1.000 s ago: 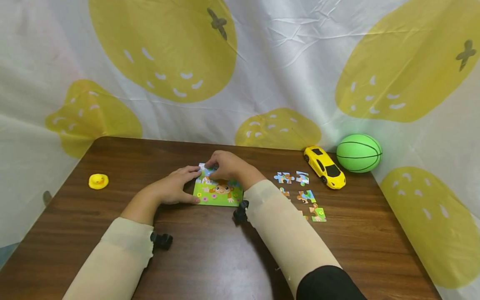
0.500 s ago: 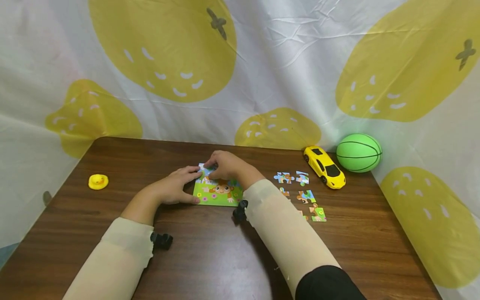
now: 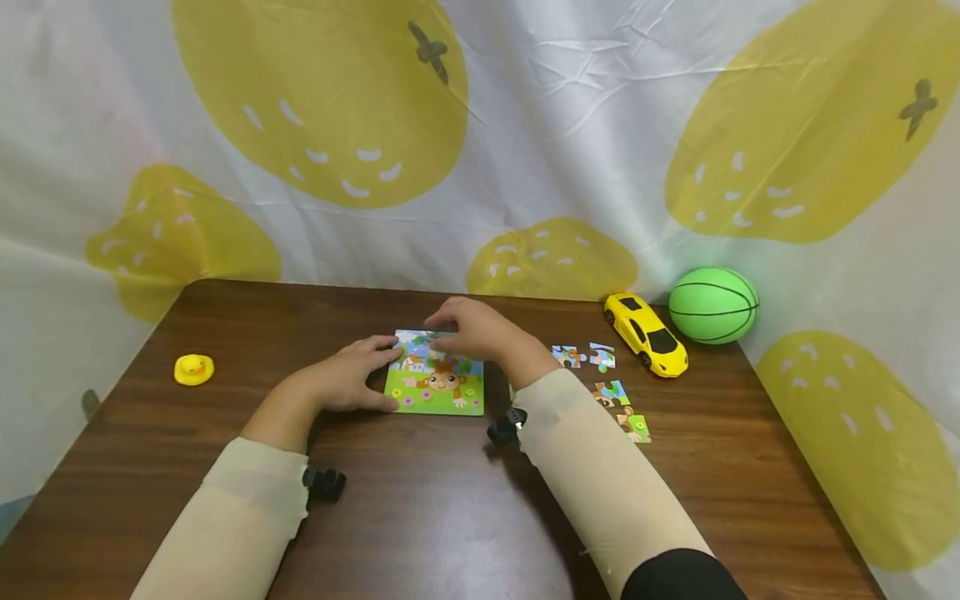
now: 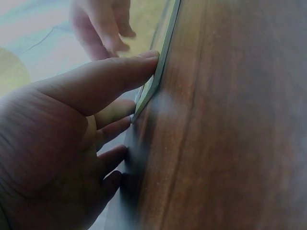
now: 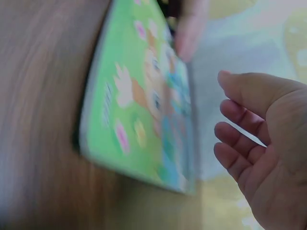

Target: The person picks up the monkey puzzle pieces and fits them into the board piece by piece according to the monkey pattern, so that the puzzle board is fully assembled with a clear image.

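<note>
Neither hand clasps anything: the left hand (image 3: pixel 352 375) spreads its thumb and fingertips along the left edge of the picture board (image 3: pixel 435 402), touching it, while the right hand (image 3: pixel 483 329) curves loosely over the board's far right part, apart from it, with nothing between thumb and fingers. Thumb at the near left corner and fingertips farther up that side probably serve to stop the board sliding on the smooth wooden table (image 3: pixel 420 500), leaving the right hand free. The board lies flat in front of the person, thin and roughly square, its near band bright green with pink and yellow flowers, a brown monkey across the middle, pale blue beyond; whether joins run through the picture cannot be told. Loose puzzle pieces (image 3: pixel 633 427) lie to the right, some partly hidden by the right forearm, perhaps spaced apart so that each can be picked up singly. Well off to the left sits a yellow duck (image 3: pixel 193 369); farther back, a yellow toy car (image 3: pixel 647 333) and a green ball (image 3: pixel 713 305) stand by the fruit-patterned cloth (image 3: pixel 525 150), likely out of the way.
</note>
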A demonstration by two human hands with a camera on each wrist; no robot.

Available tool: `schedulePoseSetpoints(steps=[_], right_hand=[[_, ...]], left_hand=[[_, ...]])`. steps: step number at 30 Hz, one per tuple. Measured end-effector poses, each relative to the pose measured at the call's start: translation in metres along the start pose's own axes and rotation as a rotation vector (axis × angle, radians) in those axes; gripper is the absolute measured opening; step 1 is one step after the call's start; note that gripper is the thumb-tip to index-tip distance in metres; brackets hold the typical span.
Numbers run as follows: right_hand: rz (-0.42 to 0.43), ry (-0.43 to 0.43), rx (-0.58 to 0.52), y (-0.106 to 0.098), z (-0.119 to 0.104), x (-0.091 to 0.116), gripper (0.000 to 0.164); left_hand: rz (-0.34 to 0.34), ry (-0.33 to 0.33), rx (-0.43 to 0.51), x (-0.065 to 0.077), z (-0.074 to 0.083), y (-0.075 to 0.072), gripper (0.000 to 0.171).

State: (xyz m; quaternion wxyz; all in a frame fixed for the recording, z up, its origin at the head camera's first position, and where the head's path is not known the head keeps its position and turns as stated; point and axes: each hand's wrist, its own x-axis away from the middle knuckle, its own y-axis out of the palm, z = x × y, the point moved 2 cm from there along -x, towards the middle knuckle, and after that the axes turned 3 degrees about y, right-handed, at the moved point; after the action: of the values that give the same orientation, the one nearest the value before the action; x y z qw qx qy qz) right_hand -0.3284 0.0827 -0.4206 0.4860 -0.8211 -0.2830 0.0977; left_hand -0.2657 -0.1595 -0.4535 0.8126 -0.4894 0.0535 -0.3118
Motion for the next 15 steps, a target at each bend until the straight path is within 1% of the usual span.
schedulePoseSetpoints(steps=[3,11,15], right_hand=[[0.053,0.000,-0.030,-0.013,0.010,0.020,0.041],[0.188,0.100,-0.109,-0.042,0.048,0.077,0.037],[0.227,0.151,-0.113,-0.052,0.067,0.101,0.039]], left_hand=[[0.004,0.002,-0.010,0.000,0.000,0.001,0.097],[0.001,0.000,-0.011,0.001,0.000,0.002,0.098],[0.003,0.002,-0.009,0.001,0.000,0.001,0.098]])
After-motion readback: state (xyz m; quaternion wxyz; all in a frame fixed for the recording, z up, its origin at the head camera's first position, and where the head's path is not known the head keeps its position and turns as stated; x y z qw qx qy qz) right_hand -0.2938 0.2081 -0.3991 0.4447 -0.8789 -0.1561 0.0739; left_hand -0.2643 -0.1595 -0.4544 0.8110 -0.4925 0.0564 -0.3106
